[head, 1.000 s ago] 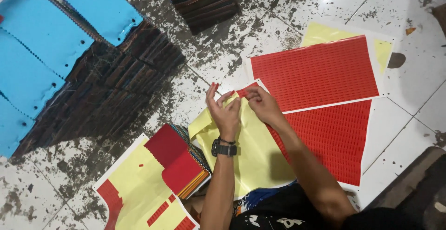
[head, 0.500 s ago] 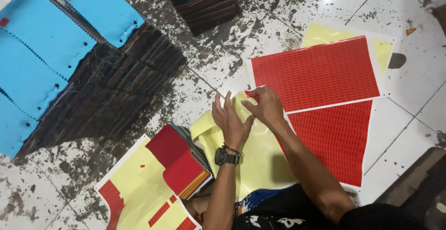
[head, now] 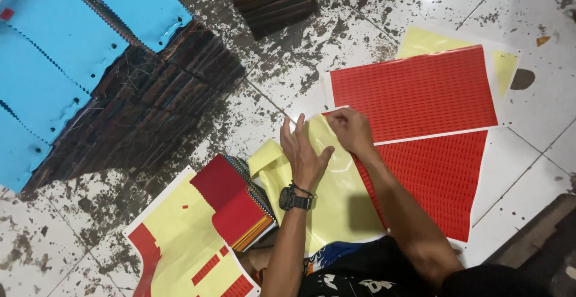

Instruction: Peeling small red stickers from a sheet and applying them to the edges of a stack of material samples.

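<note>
1. The left hand [head: 305,156] lies flat on the yellow sheet [head: 327,195], its fingers [head: 298,130] spread apart and pressing the sheet down; nothing is gripped in them. A black watch [head: 294,198] is on this wrist.
2. The right hand [head: 351,130] is at the top corner of the same yellow sheet, with fingers curled together and pinching something there; whether it is the corner itself or a small sticker I cannot tell.
3. The yellow sheet is glossy and lies on the floor [head: 288,75] directly in front of the person, near the bottom edge of the view, partly over the person's lap.
4. Just right of the hands are two red sticker sheets: the upper red sheet [head: 420,90] touches the right hand's fingers, and the lower red sheet [head: 438,177] lies under the right forearm.
5. Left of the left hand is a fabric swatch book [head: 237,204] with a red top, and it lies on another yellow sheet with red pieces [head: 177,237] near the bottom edge.
6. Further away, at the left edge of the floor, is a long row of dark swatch stacks [head: 150,111] with blue cloth [head: 54,69] on top. Another dark stack [head: 273,0] is at the top edge.
7. The floor is white tile with many dark stains.
</note>
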